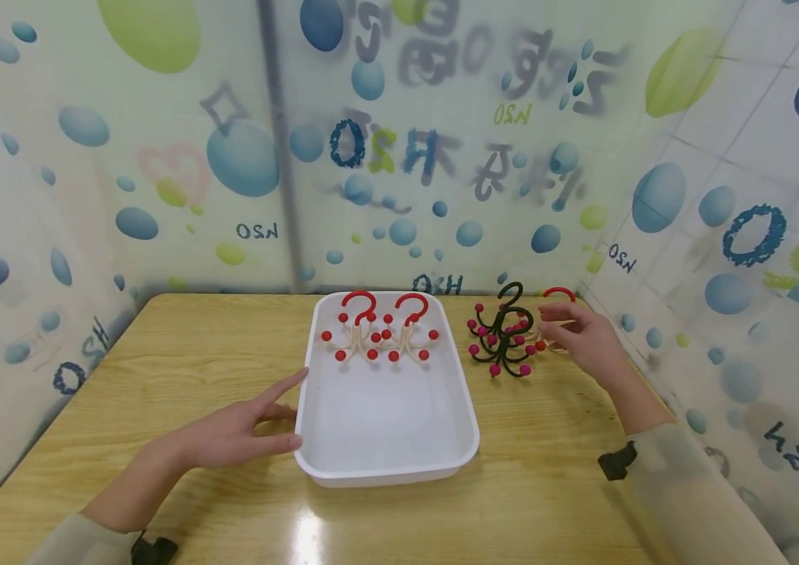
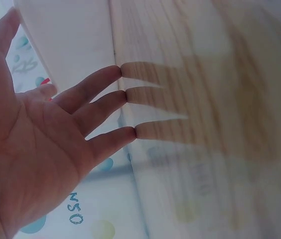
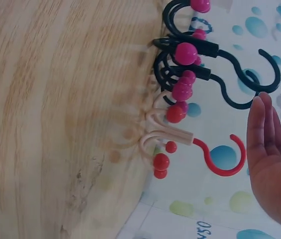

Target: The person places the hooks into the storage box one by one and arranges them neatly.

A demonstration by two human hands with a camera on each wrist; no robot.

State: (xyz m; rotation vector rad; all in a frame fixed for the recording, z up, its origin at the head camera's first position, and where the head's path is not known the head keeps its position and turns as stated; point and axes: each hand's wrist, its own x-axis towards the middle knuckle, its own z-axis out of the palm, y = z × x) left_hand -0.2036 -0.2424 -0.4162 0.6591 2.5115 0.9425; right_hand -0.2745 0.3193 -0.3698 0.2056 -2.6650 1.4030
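A white plastic tray (image 1: 385, 424) stands mid-table, its left rim beside the spread fingers of my left hand (image 1: 230, 430). The left wrist view shows that palm (image 2: 36, 144) with fingers extended, the tray's wall (image 2: 70, 35) behind. Two multi-arm hooks with red tops, a left one (image 1: 359, 337) and a right one (image 1: 406, 337), stand at the tray's far end. Right of the tray are two black hooks with magenta balls (image 3: 200, 47) and one red-topped beige hook (image 3: 180, 135). My right hand (image 1: 586, 341) is beside their curved tops, fingers fairly straight, gripping nothing.
A wooden table (image 1: 216, 337) carries everything. Translucent curtains (image 1: 385, 196) printed with bubbles and letters hang behind the table and along both sides. The right curtain is close to my right forearm.
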